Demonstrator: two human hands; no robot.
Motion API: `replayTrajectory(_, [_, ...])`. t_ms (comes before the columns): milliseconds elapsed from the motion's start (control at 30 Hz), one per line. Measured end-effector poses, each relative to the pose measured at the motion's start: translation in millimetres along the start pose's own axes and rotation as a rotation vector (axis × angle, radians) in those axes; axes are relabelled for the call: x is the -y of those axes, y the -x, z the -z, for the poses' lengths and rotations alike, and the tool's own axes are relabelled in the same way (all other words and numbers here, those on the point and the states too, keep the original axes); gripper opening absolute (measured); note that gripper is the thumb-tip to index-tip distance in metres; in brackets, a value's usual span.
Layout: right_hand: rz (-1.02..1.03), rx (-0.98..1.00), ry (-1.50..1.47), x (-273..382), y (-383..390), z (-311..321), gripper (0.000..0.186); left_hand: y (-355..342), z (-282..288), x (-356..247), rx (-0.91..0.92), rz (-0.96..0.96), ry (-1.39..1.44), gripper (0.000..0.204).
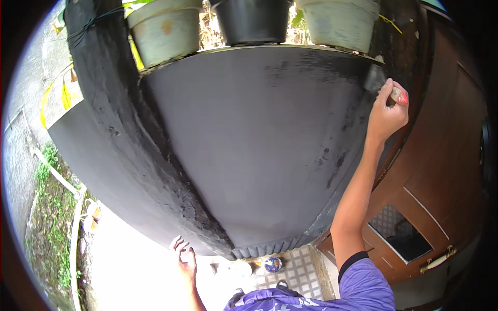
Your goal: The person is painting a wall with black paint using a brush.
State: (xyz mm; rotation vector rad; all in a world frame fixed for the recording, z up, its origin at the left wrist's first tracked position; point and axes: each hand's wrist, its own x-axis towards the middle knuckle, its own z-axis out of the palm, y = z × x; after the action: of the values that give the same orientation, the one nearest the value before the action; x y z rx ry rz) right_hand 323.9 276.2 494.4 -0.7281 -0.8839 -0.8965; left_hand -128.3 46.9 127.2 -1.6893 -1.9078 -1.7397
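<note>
My right hand [388,116] is closed around the handle of a paintbrush [375,79], whose red handle end sticks out beside my fingers. The brush head looks blurred against the upper right corner of a dark grey wall [244,140]. Darker, streaky paint [327,62] runs along the wall's top near the brush, with more dark patches down its right side. Low on the left, my left hand [184,258] is held up with fingers apart and dark smudges on the fingertips. It holds nothing.
Two pale pots [166,31] and a black pot [252,22] stand on the wall's top ledge. A dark, rough post [119,98] slants down the left. At right is a brown door [446,135] with a handle [438,259]. A blue-and-white can [273,264] sits on the tiled floor.
</note>
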Motion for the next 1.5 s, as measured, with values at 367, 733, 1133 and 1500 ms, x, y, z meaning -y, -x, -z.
replayTrajectory(367, [0.304, 0.311, -0.436, 270.6, 111.1, -43.0, 0.018, -20.2, 11.9, 16.8, 0.047, 0.056, 0.136, 0.023])
replayTrajectory(733, [-0.424, 0.164, -0.662, 189.7, 83.2, -29.4, 0.012, -17.7, 31.4, 65.6, 0.097, 0.123, 0.224, 0.023])
replayTrajectory(1133, [0.310, 0.207, -0.132, 284.2, 110.0, -54.6, 0.010, -7.3, 38.2, 86.7, 0.160, 0.131, 0.346, 0.023])
replayTrajectory(1500, [-0.561, 0.221, -0.814, 236.1, 96.2, -58.3, 0.016, 5.9, 65.2, 122.7, 0.150, 0.139, 0.252, 0.023])
